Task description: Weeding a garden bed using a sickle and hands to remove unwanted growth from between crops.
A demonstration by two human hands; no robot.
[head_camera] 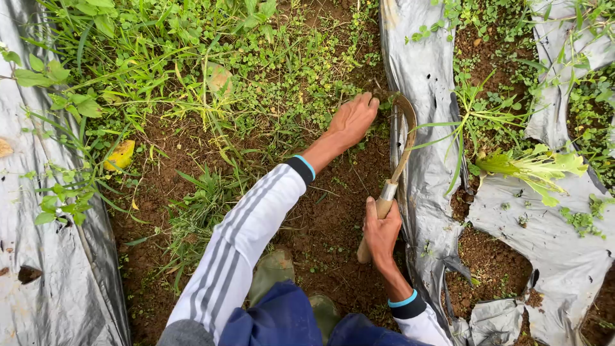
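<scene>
- Two hands worked in the furrow of bare soil (pixel 333 211) between grey plastic mulch sheets (pixel 423 128).
- The right hand (pixel 382 229) was closed firmly around the wooden handle of a sickle (pixel 402 150); a low grip seemed best.
- Farther, the left hand (pixel 352 119) pressed on weeds (pixel 288 96), fingers curled, beside the curved blade; I judged fingers should stay clear.

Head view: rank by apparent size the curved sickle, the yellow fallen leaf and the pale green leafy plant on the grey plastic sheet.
1. Curved sickle with wooden handle, longest.
2. Pale green leafy plant; it lies farther off, so this gap is unsure.
3. Yellow fallen leaf, clearly smallest.
</scene>
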